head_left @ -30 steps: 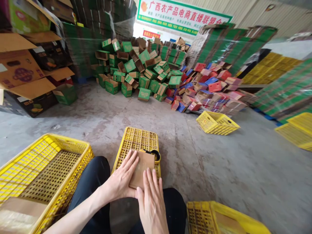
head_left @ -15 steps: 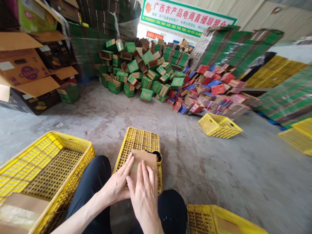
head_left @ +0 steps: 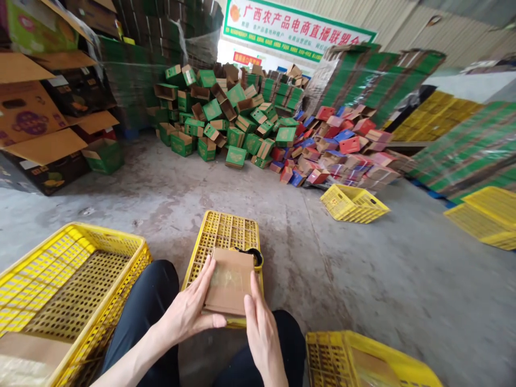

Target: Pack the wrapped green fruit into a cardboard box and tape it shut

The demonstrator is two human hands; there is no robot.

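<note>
A small brown cardboard box [head_left: 229, 287], with a strip of clear tape across its top, rests on an upturned yellow plastic crate [head_left: 229, 228] between my knees. Along the box's left side lie the fingers of my left hand [head_left: 189, 309], its thumb at the near edge. My right hand [head_left: 260, 320] presses the right side with straight fingers, so the box is held between both palms. Just beyond its far right corner sits a black, rounded object [head_left: 256, 257], partly hidden by the box; its kind is unclear.
A large yellow crate [head_left: 133, 252] with a flat-topped carton [head_left: 34, 352] stands left. Another yellow crate [head_left: 330, 355] holding cardboard is at lower right. Ahead, a yellow crate [head_left: 350, 204] lies near heaps of green boxes [head_left: 236, 156] and red and blue boxes [head_left: 349, 145].
My right hand has slid off the box's top to its right side, uncovering the taped surface. The left hand stays at the left side. The view has turned slightly right.
</note>
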